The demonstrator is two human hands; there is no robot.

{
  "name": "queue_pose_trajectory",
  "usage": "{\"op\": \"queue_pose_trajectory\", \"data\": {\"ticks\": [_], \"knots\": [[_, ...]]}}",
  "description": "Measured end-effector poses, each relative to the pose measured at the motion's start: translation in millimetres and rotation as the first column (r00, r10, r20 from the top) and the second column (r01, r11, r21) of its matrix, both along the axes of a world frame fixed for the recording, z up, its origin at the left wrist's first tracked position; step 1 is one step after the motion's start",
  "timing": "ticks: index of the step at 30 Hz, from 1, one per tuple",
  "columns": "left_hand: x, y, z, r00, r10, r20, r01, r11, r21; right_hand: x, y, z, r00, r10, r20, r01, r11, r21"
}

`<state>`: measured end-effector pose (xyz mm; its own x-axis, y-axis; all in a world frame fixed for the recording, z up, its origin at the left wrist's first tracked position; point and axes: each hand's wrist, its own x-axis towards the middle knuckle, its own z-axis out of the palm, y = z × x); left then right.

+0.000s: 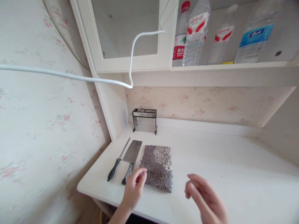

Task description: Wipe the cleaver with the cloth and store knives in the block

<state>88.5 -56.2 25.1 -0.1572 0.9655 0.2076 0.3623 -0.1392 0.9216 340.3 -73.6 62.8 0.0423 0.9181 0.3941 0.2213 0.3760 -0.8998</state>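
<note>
My left hand (135, 185) hovers by the lower left edge of a folded grey-brown towel (157, 171) with a cream pattern, its fingers curled in and nothing held. Beside that hand lies a cleaver (133, 151), broad blade pointing away, its dark, worn handle partly behind the hand. Farther left rests a sharpening steel (116, 163) with a black handle. To the right of the towel, my right hand (206, 197) is above the white tabletop (233, 174), fingers loosely bent and apart, holding nothing.
A metal knife block (144, 121) with a black frame stands at the back left. Overhead, a white cable (109, 81) crosses in front of a cabinet door (128, 31). Several plastic bottles (197, 31) stand on the upper shelf. Papered wall (46, 124) borders the left side.
</note>
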Motion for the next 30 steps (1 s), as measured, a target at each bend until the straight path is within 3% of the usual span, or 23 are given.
{"op": "queue_pose_trajectory", "data": {"ticks": [4,6,8,13,30], "knots": [[34,6,-1.4,0.977,-0.183,0.114,0.193,0.977,-0.092,-11,46,-53.9,0.994,-0.069,0.08,0.091,0.947,-0.307],[38,10,-6.4,0.965,-0.227,0.133,0.243,0.962,-0.122,-11,53,-75.2,0.989,-0.068,0.131,0.11,0.931,-0.348],[37,13,-11.2,0.963,-0.227,0.142,0.247,0.958,-0.146,-9,53,-84.9,0.983,-0.025,0.182,0.089,0.932,-0.351],[32,16,-14.6,0.966,-0.194,0.169,0.22,0.963,-0.153,-10,48,-78.6,0.953,0.074,0.293,0.035,0.936,-0.351],[33,12,-14.0,0.967,-0.24,0.081,0.249,0.962,-0.113,-8,41,-75.9,0.931,0.062,0.36,0.057,0.949,-0.31]]}}
